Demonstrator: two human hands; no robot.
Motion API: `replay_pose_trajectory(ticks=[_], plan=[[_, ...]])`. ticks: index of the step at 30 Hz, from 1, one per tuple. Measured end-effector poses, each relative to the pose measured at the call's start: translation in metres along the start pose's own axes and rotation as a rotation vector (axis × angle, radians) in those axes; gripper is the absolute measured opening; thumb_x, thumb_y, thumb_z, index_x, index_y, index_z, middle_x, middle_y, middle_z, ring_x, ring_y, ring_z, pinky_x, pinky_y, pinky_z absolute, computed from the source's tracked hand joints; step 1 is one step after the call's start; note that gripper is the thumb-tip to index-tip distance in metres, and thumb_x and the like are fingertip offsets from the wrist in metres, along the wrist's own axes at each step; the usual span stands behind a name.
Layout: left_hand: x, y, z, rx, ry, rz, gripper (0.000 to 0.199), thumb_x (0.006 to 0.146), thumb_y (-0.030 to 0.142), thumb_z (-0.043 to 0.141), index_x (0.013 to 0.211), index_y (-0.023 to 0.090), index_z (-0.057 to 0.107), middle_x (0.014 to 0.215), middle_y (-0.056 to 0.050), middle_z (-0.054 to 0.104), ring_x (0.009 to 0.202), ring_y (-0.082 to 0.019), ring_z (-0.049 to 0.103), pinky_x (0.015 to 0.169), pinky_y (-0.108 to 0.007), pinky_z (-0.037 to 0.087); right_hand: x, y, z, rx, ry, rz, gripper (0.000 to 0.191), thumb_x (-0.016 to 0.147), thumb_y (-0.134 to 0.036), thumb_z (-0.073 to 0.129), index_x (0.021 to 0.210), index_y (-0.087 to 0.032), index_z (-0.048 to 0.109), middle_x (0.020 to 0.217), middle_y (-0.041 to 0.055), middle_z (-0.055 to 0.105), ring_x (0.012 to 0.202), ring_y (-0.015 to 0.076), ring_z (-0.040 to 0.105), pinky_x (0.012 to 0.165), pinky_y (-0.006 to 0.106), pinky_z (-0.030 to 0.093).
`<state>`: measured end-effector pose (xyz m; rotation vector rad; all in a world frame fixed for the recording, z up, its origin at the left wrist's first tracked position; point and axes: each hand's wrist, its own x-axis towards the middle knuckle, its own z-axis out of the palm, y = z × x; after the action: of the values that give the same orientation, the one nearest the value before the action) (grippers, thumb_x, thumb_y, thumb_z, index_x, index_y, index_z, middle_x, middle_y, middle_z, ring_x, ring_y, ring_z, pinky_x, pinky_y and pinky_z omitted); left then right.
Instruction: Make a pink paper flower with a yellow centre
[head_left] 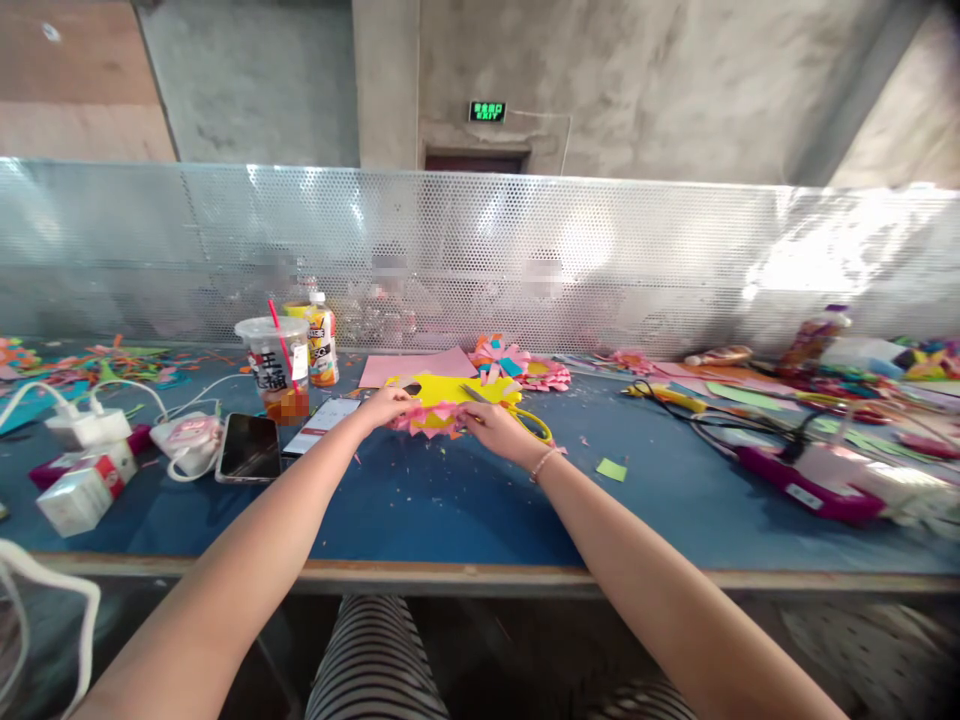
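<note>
Here at the near edge of the yellow paper (431, 388), the left hand (387, 406) pinches the pink fringed paper (429, 420) by one end; the right hand (491, 428) clasps the other. Apparently, fringe-shaping is underway; next probably calls for light, steady fingers.

Both hands (384, 408) (496, 430) hold what looks like jagged pink paper (436, 411) near yellow paper (442, 387).

On blue flat surface (465, 520): jagged pink paper strip (429, 419) between left fingers (397, 400) and right fingers (478, 416) | behind it: yellow scalloped paper (442, 388), then pink paper sheet (382, 368) | left: black rectangular phone (251, 447), before clear plastic cup (261, 362) | right: green paper square (611, 469), farther right purple plastic power strip (810, 492) | behind all: grey perforated metal screen (465, 240)
</note>
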<state>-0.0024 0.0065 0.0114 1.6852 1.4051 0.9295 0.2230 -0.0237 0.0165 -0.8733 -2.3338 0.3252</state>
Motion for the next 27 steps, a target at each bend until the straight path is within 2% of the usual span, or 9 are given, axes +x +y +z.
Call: replay_pose_trajectory(ticks=[3,7,12,16,21,27], plan=[[-0.001,0.003,0.001,-0.197,0.016,-0.043,0.045,0.066,0.059,0.054,0.082,0.017,0.061,0.051,0.003,0.053,0.044,-0.009,0.047,0.047,-0.021,0.038,0.005,0.008,0.003,0.072,0.128,0.159,0.023,0.08,-0.028,0.039,0.06,-0.017,0.044,0.059,-0.0013,0.049,0.057,0.0103,0.048,0.058,0.023,0.04],[-0.001,0.004,0.005,-0.39,-0.006,-0.058,0.05,0.067,0.061,0.05,0.086,0.015,0.06,0.06,-0.001,0.057,0.05,-0.01,0.052,0.053,-0.023,0.043,0.008,0.019,0.005,0.25,0.174,0.28,0.024,0.075,-0.031,0.042,0.057,-0.019,0.034,0.052,-0.0053,0.036,0.05,0.0082,0.041,0.05,0.02,0.038],[-0.002,0.0,0.014,-0.41,-0.05,0.114,0.04,0.06,0.046,0.066,0.082,0.014,0.06,0.071,-0.001,0.061,0.062,-0.012,0.056,0.06,-0.024,0.046,0.008,0.021,0.008,0.577,0.173,0.412,0.018,0.073,-0.032,0.047,0.064,-0.018,0.04,0.056,-0.0056,0.04,0.05,0.0073,0.043,0.053,0.022,0.046],[-0.002,-0.002,0.02,-0.415,-0.025,0.138,0.039,0.058,0.041,0.069,0.083,0.013,0.06,0.073,-0.003,0.062,0.061,-0.012,0.057,0.059,-0.028,0.048,0.007,0.017,0.008,0.762,0.17,0.491,0.016,0.07,-0.03,0.052,0.066,-0.018,0.042,0.059,-0.0061,0.041,0.05,0.0063,0.045,0.056,0.024,0.051],[-0.002,-0.002,0.022,-0.432,-0.043,0.087,0.037,0.059,0.041,0.068,0.081,0.013,0.059,0.068,-0.002,0.061,0.054,-0.011,0.057,0.053,-0.026,0.047,0.006,0.019,0.006,0.825,0.155,0.538,0.016,0.068,-0.029,0.058,0.071,-0.017,0.047,0.061,-0.0054,0.044,0.049,0.0055,0.045,0.052,0.023,0.051],[-0.005,0.0,0.022,-0.5,-0.039,0.06,0.03,0.065,0.039,0.064,0.081,0.015,0.058,0.064,-0.001,0.06,0.048,-0.01,0.054,0.047,-0.023,0.045,0.005,0.019,0.004,0.819,0.182,0.564,0.018,0.066,-0.028,0.062,0.068,-0.017,0.048,0.058,-0.0059,0.045,0.047,0.0043,0.045,0.049,0.02,0.049]])
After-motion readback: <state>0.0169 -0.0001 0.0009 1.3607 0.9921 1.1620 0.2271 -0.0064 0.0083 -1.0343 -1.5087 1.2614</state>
